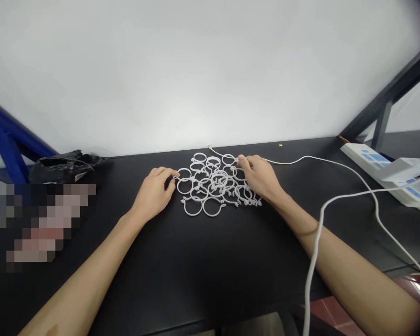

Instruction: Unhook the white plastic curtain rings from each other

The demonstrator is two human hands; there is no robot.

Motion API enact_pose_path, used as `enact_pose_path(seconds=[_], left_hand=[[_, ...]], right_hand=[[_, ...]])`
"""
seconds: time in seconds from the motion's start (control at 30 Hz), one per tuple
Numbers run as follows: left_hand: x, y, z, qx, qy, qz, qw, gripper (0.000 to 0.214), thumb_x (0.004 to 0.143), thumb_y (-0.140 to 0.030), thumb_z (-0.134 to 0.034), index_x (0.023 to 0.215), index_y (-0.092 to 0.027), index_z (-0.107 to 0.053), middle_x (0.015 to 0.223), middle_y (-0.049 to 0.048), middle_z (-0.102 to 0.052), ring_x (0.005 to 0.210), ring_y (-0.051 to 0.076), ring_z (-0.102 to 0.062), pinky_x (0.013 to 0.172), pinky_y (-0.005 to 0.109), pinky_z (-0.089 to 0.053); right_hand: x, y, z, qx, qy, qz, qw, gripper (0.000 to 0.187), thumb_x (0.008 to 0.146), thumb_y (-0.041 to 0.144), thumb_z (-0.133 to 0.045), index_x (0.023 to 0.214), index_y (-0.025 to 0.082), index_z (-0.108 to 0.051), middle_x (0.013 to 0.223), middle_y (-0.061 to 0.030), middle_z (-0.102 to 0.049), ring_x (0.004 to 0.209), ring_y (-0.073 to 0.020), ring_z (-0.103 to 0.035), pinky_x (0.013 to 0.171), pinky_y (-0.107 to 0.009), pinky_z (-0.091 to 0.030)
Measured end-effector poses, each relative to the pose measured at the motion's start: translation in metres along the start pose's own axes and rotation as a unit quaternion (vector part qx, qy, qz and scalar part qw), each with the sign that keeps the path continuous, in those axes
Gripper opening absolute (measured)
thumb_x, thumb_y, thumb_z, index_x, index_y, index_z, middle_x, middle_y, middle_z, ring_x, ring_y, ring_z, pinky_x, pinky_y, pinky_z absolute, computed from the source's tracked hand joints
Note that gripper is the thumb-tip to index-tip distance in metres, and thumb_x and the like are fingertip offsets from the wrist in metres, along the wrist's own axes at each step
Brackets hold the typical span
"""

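Observation:
Many thin white plastic rings with small clip-like tabs lie in a loose, overlapping pile (212, 198) on a black tabletop (196, 261). My left hand (154, 193) rests at the pile's left edge. Its thumb and index finger are apart, and the index fingertip touches or nearly touches an outer ring (185, 192). On the opposite side, my right hand (261, 175) is cupped against the pile, thumb extended and other fingers loosely bent. Rings lie against and partly under it, and I cannot make out anything held in it.
A white cable (297, 159) runs behind the pile, and another cable (322, 210) passes over my right forearm. White devices with blue labels (374, 161) sit at right. A black plastic bag (61, 165) lies at left, near a blue metal frame (10, 140).

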State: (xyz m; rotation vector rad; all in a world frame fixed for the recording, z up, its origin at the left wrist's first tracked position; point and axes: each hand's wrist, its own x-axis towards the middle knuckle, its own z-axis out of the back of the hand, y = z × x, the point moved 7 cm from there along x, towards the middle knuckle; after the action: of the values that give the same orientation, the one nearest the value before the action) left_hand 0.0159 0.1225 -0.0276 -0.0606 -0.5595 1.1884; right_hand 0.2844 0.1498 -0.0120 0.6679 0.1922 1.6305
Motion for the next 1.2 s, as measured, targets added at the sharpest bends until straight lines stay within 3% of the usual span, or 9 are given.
enact_pose_path(seconds=[0.3,0.43,0.6,0.73,0.83,0.93,1.03,1.1,1.2], left_hand=[[-0.007,-0.004,0.025,-0.045,-0.096,0.040,0.994,0.019,0.091,-0.026,-0.049,0.100,-0.021,-0.065,0.097,0.0041,-0.067,0.085,0.019,-0.062,0.082,0.034,-0.050],[-0.013,-0.032,0.036,-0.035,-0.131,-0.005,0.991,0.019,0.094,-0.026,-0.048,0.103,-0.022,-0.064,0.095,0.0032,-0.066,0.088,0.019,-0.061,0.083,0.035,-0.050],[-0.021,-0.072,0.035,-0.012,-0.124,-0.107,0.986,0.020,0.097,-0.030,-0.047,0.108,-0.024,-0.063,0.095,0.0034,-0.067,0.090,0.020,-0.058,0.082,0.035,-0.050],[-0.028,-0.088,0.038,-0.027,-0.133,-0.136,0.981,0.017,0.097,-0.029,-0.049,0.105,-0.024,-0.063,0.087,0.0010,-0.066,0.084,0.018,-0.058,0.076,0.031,-0.050],[-0.029,-0.084,0.038,-0.063,-0.139,-0.093,0.984,0.022,0.096,-0.031,-0.051,0.115,-0.024,-0.058,0.089,0.0003,-0.066,0.084,0.017,-0.059,0.078,0.031,-0.051],[-0.029,-0.073,0.036,-0.110,-0.142,-0.031,0.983,0.030,0.093,-0.036,-0.055,0.120,-0.022,-0.054,0.095,0.0013,-0.066,0.084,0.017,-0.062,0.078,0.032,-0.052],[-0.026,-0.068,0.028,-0.140,-0.101,0.002,0.985,0.020,0.093,-0.038,-0.054,0.102,-0.022,-0.062,0.092,0.0008,-0.067,0.080,0.015,-0.062,0.072,0.028,-0.052],[-0.025,-0.066,0.025,-0.151,-0.080,0.016,0.985,0.022,0.096,-0.038,-0.050,0.092,-0.023,-0.066,0.089,-0.0002,-0.068,0.077,0.014,-0.062,0.064,0.025,-0.050],[-0.025,-0.065,0.024,-0.149,-0.088,0.013,0.985,0.023,0.097,-0.035,-0.049,0.097,-0.023,-0.068,0.086,-0.0003,-0.069,0.073,0.014,-0.062,0.058,0.024,-0.047]], right_hand=[[-0.002,0.005,0.012,0.022,-0.071,0.020,0.997,0.038,0.097,0.043,-0.040,0.083,0.019,-0.066,0.090,-0.0096,-0.068,0.090,-0.0246,-0.056,0.087,-0.041,-0.040],[-0.020,0.041,0.020,0.039,-0.108,0.145,0.983,0.022,0.094,0.033,-0.049,0.098,0.019,-0.065,0.097,-0.0099,-0.066,0.094,-0.0250,-0.054,0.088,-0.041,-0.043],[-0.052,0.088,0.009,0.104,-0.020,0.286,0.952,0.027,0.092,0.028,-0.055,0.117,0.020,-0.059,0.110,-0.0099,-0.062,0.102,-0.0226,-0.057,0.087,-0.037,-0.047],[-0.059,0.094,0.004,0.160,0.009,0.260,0.952,0.012,0.094,0.025,-0.053,0.101,0.021,-0.062,0.096,-0.0043,-0.063,0.083,-0.0152,-0.060,0.076,-0.030,-0.049],[-0.057,0.091,0.003,0.200,0.019,0.219,0.955,0.007,0.092,0.026,-0.058,0.090,0.022,-0.063,0.084,-0.0010,-0.064,0.072,-0.0133,-0.059,0.069,-0.028,-0.049],[-0.055,0.087,0.004,0.251,0.010,0.174,0.952,0.007,0.091,0.028,-0.061,0.090,0.022,-0.065,0.081,-0.0004,-0.067,0.072,-0.0138,-0.062,0.068,-0.028,-0.051],[-0.055,0.083,0.001,0.294,0.012,0.133,0.947,0.011,0.089,0.032,-0.062,0.091,0.022,-0.066,0.081,-0.0007,-0.070,0.072,-0.0142,-0.065,0.068,-0.028,-0.052],[-0.056,0.083,-0.001,0.295,0.024,0.124,0.947,0.013,0.089,0.034,-0.062,0.090,0.021,-0.066,0.082,-0.0012,-0.071,0.072,-0.0145,-0.065,0.068,-0.029,-0.053],[-0.058,0.085,-0.001,0.270,0.031,0.143,0.952,0.014,0.089,0.033,-0.061,0.097,0.022,-0.065,0.085,-0.0017,-0.070,0.074,-0.0145,-0.065,0.068,-0.028,-0.052]])
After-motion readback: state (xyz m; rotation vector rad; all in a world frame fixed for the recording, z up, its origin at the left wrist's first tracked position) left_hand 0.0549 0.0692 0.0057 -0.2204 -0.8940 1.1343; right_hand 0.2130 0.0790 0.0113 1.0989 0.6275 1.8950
